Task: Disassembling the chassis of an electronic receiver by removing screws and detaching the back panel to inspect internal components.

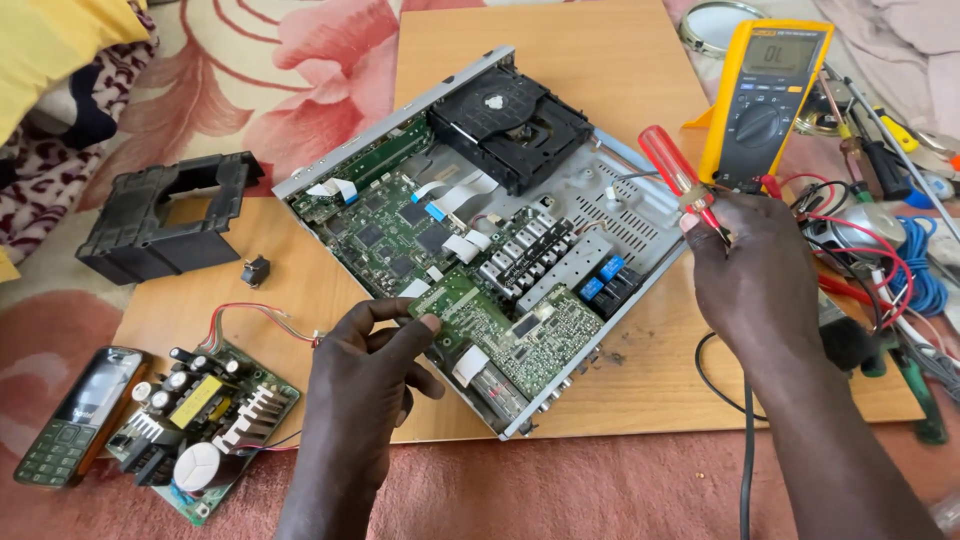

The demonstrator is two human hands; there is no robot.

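An opened disc player chassis [630, 205] lies on a wooden board [560, 60], with a black disc drive [510, 120] at its far end and green circuit boards [390, 235] inside. My left hand [365, 385] pinches the near corner of a small green circuit board [505, 330] at the chassis front. My right hand [745, 275] rests at the right side of the chassis, gripping a red-handled screwdriver [672, 170] whose handle points up and away.
A yellow multimeter [765, 95] with red leads stands at the back right beside tangled wires and tools [890, 250]. A loose power supply board [200, 425], a mobile phone [70, 415] and a black plastic frame [165, 215] lie at the left.
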